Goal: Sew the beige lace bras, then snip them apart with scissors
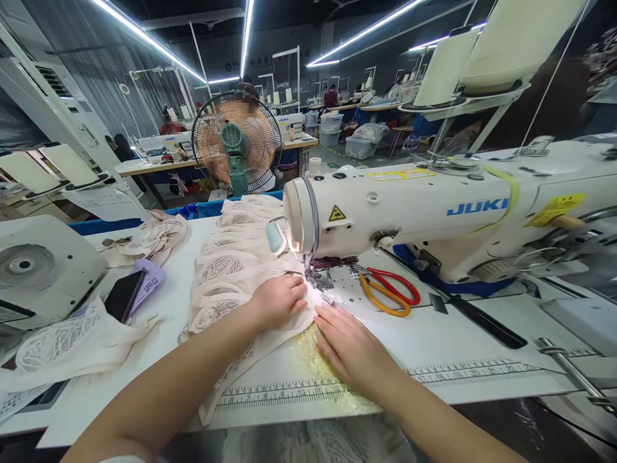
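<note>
Both hands rest at the needle area of a white sewing machine (409, 206). My left hand (280, 301) lies on cream lace fabric (226, 267), its fingers bent and pressed together on the cloth just left of the presser foot. My right hand (349, 344) lies flatter, fingers extended over the fabric's edge, with the fingertips just in front of the foot. Beneath the fabric and beside my right hand is crinkled yellowish film (311, 354). Orange- and red-handled scissors (390, 292) lie on the machine bed to the right.
A printed ruler (284, 393) runs along the front edge. Left are a dark phone (124, 294), a purple slip (150, 280) and lace pieces (60, 337). A black-handled tool (489, 321) lies right; a fan (236, 141) stands behind.
</note>
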{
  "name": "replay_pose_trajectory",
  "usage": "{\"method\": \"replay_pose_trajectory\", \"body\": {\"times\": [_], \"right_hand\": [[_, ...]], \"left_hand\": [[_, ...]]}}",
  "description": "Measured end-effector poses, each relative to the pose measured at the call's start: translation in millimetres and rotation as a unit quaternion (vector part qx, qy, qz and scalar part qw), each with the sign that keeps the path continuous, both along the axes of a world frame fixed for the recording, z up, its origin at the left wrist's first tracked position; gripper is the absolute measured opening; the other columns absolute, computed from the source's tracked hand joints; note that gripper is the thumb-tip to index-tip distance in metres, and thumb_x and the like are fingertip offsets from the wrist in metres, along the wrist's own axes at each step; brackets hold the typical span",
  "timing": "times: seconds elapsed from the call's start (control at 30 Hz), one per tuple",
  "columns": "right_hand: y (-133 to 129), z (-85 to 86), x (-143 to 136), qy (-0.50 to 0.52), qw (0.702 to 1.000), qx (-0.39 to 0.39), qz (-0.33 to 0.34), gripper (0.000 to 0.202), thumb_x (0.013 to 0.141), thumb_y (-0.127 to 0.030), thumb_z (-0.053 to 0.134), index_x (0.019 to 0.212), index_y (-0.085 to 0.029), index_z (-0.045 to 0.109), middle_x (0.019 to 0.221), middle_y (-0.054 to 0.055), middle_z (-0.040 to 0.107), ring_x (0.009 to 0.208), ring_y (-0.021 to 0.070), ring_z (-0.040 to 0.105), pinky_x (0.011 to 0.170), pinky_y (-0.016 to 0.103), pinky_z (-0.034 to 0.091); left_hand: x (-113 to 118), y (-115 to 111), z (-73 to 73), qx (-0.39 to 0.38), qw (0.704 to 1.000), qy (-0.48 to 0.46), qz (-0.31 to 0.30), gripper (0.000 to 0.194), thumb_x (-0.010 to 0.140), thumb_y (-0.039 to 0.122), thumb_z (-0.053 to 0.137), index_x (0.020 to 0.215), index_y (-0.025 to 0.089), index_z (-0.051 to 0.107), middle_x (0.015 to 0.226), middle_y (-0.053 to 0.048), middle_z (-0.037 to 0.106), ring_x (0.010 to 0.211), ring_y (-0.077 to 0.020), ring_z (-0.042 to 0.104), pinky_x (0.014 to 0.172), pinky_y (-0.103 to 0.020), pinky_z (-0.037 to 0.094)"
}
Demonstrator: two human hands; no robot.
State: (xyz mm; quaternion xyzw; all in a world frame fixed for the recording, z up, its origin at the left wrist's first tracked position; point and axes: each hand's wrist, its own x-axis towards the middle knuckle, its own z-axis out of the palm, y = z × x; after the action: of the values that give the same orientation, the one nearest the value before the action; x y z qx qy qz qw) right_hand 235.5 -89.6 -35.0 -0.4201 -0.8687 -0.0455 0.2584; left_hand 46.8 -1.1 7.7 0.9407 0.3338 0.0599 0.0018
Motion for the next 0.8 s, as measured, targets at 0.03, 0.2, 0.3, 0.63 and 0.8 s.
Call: {"method": "replay_pose_trajectory", "body": {"times": [0.03,0.2,0.3,0.63,0.8], "right_hand": [[0,-0.6,0,0.001,1.000,-0.003,-0.002,0.035,0.088,-0.022,0.040,0.114,-0.006,0.057,0.123,0.017,0.058,0.118,0.0269,0.051,0.099,0.046,0.044],[2,-2.5,-1,-0.011,0.999,-0.041,-0.011,0.041,0.087,-0.024,0.043,0.122,-0.005,0.052,0.131,0.018,0.051,0.124,0.0278,0.044,0.100,0.046,0.043],[3,-1.8,-2,-0.011,0.998,-0.067,-0.016,0.047,0.086,-0.026,0.046,0.127,-0.004,0.048,0.135,0.017,0.046,0.129,0.0274,0.038,0.102,0.045,0.041],[3,7.8,-4,-0.008,0.996,-0.085,-0.020,0.048,0.085,-0.024,0.045,0.127,-0.002,0.048,0.136,0.017,0.045,0.128,0.0286,0.038,0.101,0.046,0.041],[4,6.2,-2,-0.004,0.997,-0.070,-0.009,0.047,0.085,-0.023,0.045,0.126,-0.001,0.049,0.134,0.019,0.047,0.126,0.0300,0.041,0.099,0.047,0.043]], "left_hand": [[0,1,-0.2,0.002,1.000,-0.002,-0.002,0.032,0.089,0.032,0.042,0.111,0.014,0.056,0.120,-0.012,0.057,0.104,-0.0247,0.055,0.087,-0.037,0.047],[-1,13,-3.7,0.023,0.999,-0.004,-0.023,0.032,0.089,0.033,0.040,0.109,0.013,0.057,0.113,-0.013,0.059,0.098,-0.0246,0.057,0.084,-0.038,0.048],[-2,22,-5.1,0.037,0.999,-0.001,-0.031,0.033,0.089,0.033,0.041,0.108,0.013,0.058,0.114,-0.014,0.059,0.101,-0.0252,0.056,0.085,-0.038,0.048],[-4,-16,4.8,0.068,0.987,-0.045,-0.140,0.023,0.085,0.023,0.048,0.100,0.012,0.062,0.106,-0.010,0.066,0.099,-0.0222,0.059,0.085,-0.038,0.047],[-12,-17,-1.9,0.102,0.986,-0.018,-0.127,0.027,0.091,0.018,0.043,0.114,0.017,0.057,0.120,-0.008,0.061,0.110,-0.0206,0.055,0.092,-0.042,0.042]]}}
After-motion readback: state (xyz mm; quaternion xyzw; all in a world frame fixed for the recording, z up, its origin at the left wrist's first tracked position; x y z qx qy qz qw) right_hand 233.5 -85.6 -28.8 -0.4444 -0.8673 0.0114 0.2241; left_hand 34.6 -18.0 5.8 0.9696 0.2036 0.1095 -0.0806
